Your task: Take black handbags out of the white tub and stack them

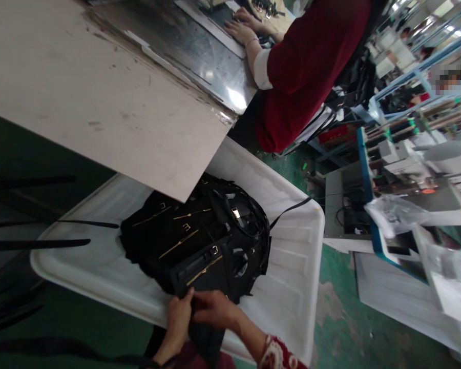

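My left hand (179,316) is closed, thumb and fingers pinching the near edge of a black bag (206,335) with gold zips. Beside it my right hand (217,309) has its fingers curled in against the same bag, and its fingertips are partly hidden. Part of this bag hangs down over the near rim of a white plastic bin (295,287). Inside the bin lies a heap of black bags (169,225) with gold zips and buckles, right up against the piece I hold.
A pale board tabletop (138,118) overhangs the bin's far left corner. Behind it, a co-worker in a dark red top (311,66) has both hands on a metal-topped table (200,66). Sewing machines (415,174) stand at right. Black straps (34,245) hang at left.
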Demonstrator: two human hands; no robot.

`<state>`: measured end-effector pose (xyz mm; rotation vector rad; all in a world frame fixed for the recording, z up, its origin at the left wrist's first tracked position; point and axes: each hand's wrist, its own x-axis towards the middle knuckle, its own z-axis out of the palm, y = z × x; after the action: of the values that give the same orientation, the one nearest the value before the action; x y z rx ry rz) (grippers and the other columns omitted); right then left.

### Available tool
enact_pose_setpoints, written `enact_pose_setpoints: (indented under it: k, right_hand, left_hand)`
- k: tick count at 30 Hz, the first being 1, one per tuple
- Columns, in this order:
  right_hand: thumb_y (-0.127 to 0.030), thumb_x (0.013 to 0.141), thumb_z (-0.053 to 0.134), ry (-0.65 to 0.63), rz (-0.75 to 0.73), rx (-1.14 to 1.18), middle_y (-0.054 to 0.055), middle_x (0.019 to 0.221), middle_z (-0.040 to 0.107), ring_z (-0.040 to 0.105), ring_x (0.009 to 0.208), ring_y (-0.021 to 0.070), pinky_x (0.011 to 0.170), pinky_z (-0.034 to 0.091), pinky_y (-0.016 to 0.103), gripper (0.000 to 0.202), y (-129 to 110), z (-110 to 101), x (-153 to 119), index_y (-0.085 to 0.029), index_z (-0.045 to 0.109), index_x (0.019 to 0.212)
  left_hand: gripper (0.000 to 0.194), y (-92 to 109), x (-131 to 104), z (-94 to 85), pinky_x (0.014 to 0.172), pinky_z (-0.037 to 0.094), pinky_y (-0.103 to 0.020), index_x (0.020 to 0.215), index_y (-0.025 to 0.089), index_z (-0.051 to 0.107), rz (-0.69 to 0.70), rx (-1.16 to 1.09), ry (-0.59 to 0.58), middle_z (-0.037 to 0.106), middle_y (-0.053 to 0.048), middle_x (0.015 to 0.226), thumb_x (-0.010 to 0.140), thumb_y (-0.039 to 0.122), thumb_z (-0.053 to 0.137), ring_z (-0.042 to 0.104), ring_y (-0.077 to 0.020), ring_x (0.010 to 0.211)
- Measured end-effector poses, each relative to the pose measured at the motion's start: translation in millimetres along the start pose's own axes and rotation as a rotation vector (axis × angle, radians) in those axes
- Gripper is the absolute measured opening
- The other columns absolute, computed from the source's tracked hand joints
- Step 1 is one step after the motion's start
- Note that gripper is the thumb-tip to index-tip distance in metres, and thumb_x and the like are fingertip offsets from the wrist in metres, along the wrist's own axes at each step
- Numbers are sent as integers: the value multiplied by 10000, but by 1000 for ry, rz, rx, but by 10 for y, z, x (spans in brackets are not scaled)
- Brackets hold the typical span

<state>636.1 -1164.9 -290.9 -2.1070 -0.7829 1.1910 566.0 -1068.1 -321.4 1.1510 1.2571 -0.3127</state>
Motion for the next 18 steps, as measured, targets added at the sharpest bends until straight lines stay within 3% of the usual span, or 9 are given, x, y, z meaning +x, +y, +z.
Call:
enact_pose_setpoints:
  k: [2,4,7,10,12,13,16,18]
  right_hand:
    - [-121,708,517,122,-8,-104,38,1104,560,520,1003,186,810,455,278,528,83,-346,240,-211,447,1224]
    - [-69,682,531,224,3,-350,85,1242,474,402,1158,208,938,368,336,599,218,-707,481,-188,404,1255]
    - [-121,728,547,79,-12,-614,72,1066,567,468,1065,200,931,340,343,315,412,-1128,708,-184,565,1037]
    - [-182,794,503,38,0,-651,34,846,583,544,805,147,734,394,259,98,478,-1339,676,-173,599,814]
    - [-161,832,430,71,-3,-669,31,828,566,533,743,126,642,372,231,162,418,-1328,531,-169,587,791]
    - [-142,845,394,80,-31,-673,28,815,559,526,730,119,620,359,224,201,362,-1267,434,-169,583,783]
    - [-140,844,397,-11,-250,-631,11,785,562,521,734,114,607,349,216,208,153,-888,118,-185,591,785]
    - [-172,833,443,-108,-378,-556,3,823,590,535,774,119,623,362,213,168,54,-582,-34,-204,608,845]
  left_hand:
    - [266,-19,93,-94,755,488,-396,800,128,638,56,42,-15,684,-126,790,654,347,598,631,-302,817]
    - [257,-12,118,-140,814,476,-374,832,150,643,99,39,-51,689,-104,862,645,322,609,621,-290,891]
    - [259,100,84,-264,879,449,-373,844,161,644,128,87,-68,686,-95,877,655,330,592,602,-292,944]
    - [387,335,-20,-470,990,360,-409,1039,166,584,367,173,154,617,-109,1080,707,359,531,519,-286,1090]
    - [474,492,-151,-528,1020,328,-405,1129,195,522,539,172,269,552,-96,1174,698,391,553,478,-268,1136]
    - [505,546,-229,-508,991,366,-402,1125,195,517,533,140,216,566,-94,1134,674,412,585,507,-266,1093]
    - [560,550,-432,-288,734,517,-380,1073,170,524,153,-88,-160,626,-72,871,621,482,636,613,-257,843]
    - [587,426,-474,-122,641,535,-358,1074,162,509,-84,-275,-221,630,-78,863,624,518,631,623,-258,828]
